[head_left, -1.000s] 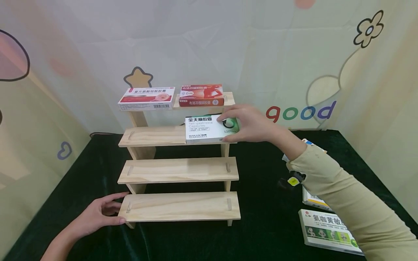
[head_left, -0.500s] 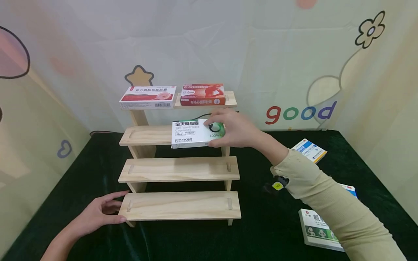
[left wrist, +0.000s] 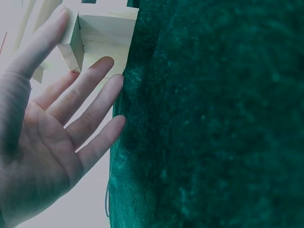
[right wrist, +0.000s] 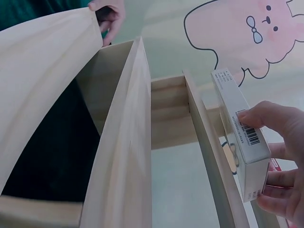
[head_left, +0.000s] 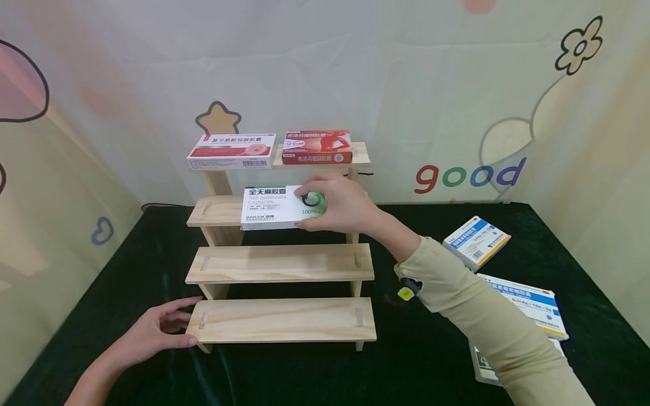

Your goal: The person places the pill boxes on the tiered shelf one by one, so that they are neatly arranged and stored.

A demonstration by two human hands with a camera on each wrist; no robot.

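The right hand (head_left: 341, 204) pinches the right end of a white box (head_left: 268, 206) at the second-highest shelf (head_left: 215, 211), its long axis along that front edge, lettered face up, while the widely spread left hand (head_left: 152, 334) touches the left end of the bottom shelf (head_left: 284, 320).

Right sleeve (head_left: 487, 304): light khaki, long, plain, heavily creased, cuff (head_left: 413, 256) bunched by the wrist. Small black gadget (head_left: 413, 284) poking out under it, bright yellow patch (head_left: 406, 294), marking too tiny from here. Left hand (head_left: 159, 332), right hand (head_left: 340, 203): bare.
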